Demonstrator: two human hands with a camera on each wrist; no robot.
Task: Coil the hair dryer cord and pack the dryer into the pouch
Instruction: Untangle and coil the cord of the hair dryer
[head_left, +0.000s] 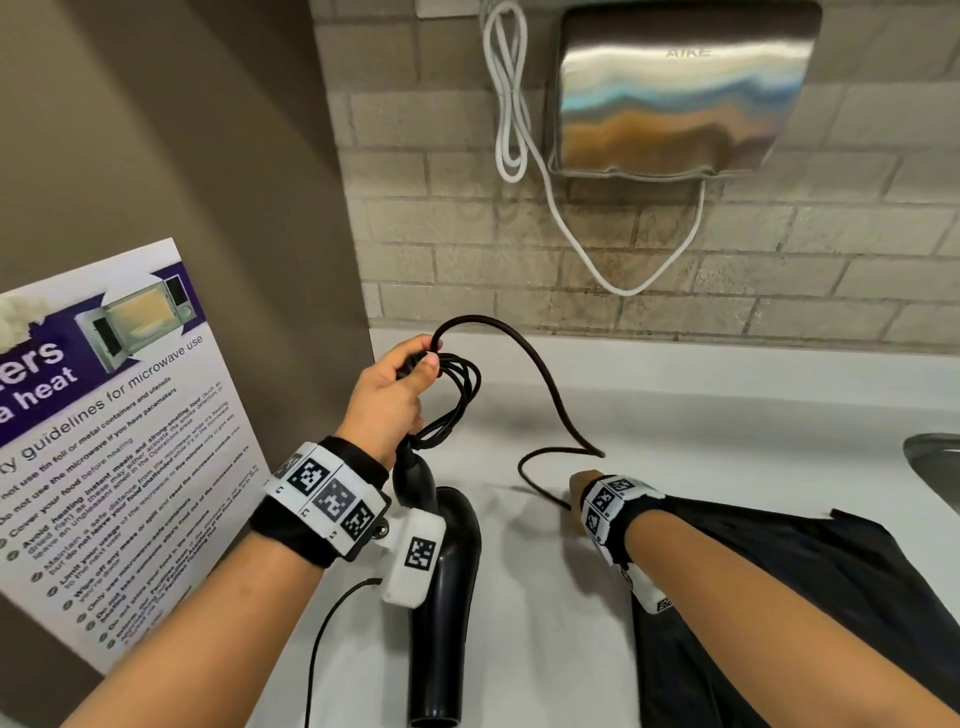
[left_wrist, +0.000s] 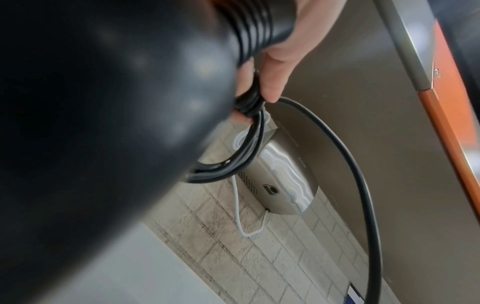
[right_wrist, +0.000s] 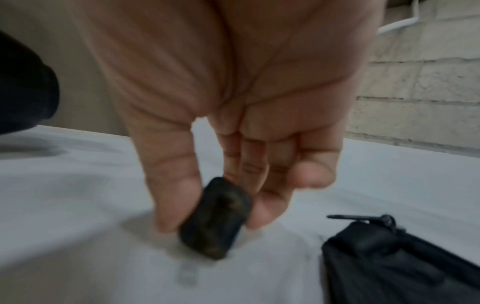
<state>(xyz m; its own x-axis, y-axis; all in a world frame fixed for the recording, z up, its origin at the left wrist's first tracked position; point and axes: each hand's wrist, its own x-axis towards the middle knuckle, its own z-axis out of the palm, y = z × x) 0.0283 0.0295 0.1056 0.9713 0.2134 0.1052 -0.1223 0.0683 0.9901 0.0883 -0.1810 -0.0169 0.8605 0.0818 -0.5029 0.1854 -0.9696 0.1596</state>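
Note:
My left hand (head_left: 415, 364) grips several loops of the black cord (head_left: 457, 395) above the white counter. The black hair dryer (head_left: 447, 597) hangs below that wrist, its ribbed cord end by my palm. In the left wrist view the dryer (left_wrist: 91, 123) fills the left side, and my fingers (left_wrist: 272, 82) curl round the coil (left_wrist: 233, 164). The loose cord arcs up and right (head_left: 524, 348), then drops towards my right hand (head_left: 579, 486). That hand (right_wrist: 213, 223) pinches the black plug (right_wrist: 215, 218) just above the counter. The black pouch (head_left: 779, 597) lies flat under my right forearm.
A steel hand dryer (head_left: 680, 93) with a white cable (head_left: 509, 104) hangs on the brick wall behind. A microwave guidelines poster (head_left: 104, 441) leans at the left. A sink rim (head_left: 935, 462) shows at the right edge of the white counter (head_left: 701, 405).

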